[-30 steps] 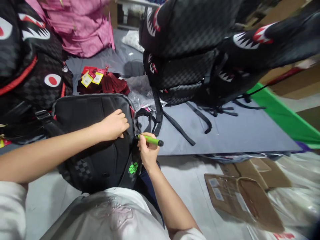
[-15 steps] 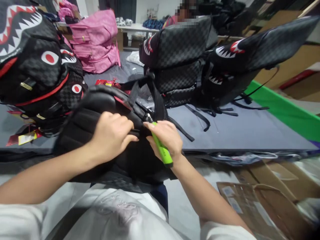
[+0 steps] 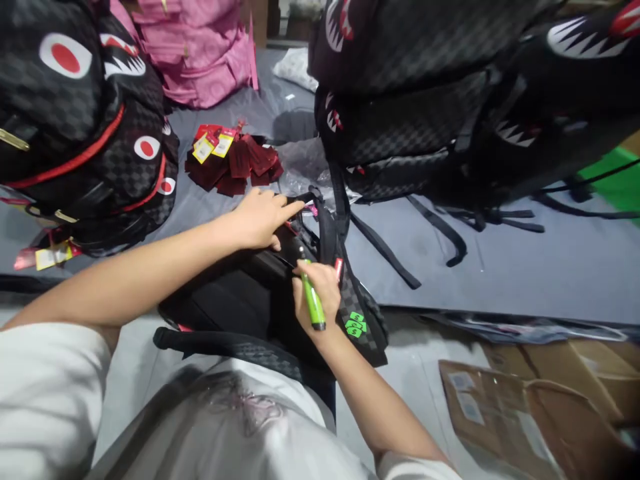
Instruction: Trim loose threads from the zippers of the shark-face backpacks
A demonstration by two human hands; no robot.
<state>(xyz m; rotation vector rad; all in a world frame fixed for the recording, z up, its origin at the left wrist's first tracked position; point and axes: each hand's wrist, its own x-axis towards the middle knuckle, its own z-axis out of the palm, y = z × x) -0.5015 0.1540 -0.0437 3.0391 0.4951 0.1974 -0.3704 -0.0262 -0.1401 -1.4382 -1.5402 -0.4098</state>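
Note:
A black backpack [image 3: 240, 293] lies at the table's front edge against my body, its straps loose and a green patch on its checkered side. My left hand [image 3: 260, 219] grips the backpack near its top edge, thumb down and index finger stretched toward the black strap [image 3: 327, 233]. In my right hand [image 3: 323, 287] is a green pen-shaped tool [image 3: 313, 300] with a metal tip and a dark end. Its tip points up, close to the backpack's opening. My right fingers also rest by the backpack, and what they touch underneath is hidden.
Black shark-print backpacks are stacked at left [image 3: 100, 133] and right [image 3: 410, 120]. Pink backpacks [image 3: 200, 53] stand behind. Dark red tags [image 3: 240, 163] lie on the grey table [image 3: 500, 267] beside a clear plastic bag [image 3: 307, 163]. Cardboard boxes [image 3: 480, 413] sit on the floor at right.
The view has tilted down and closer. The backpack has turned, now showing its checkered side with the green patch. My left hand has moved up toward its top edge; my right hand still holds the green tool.

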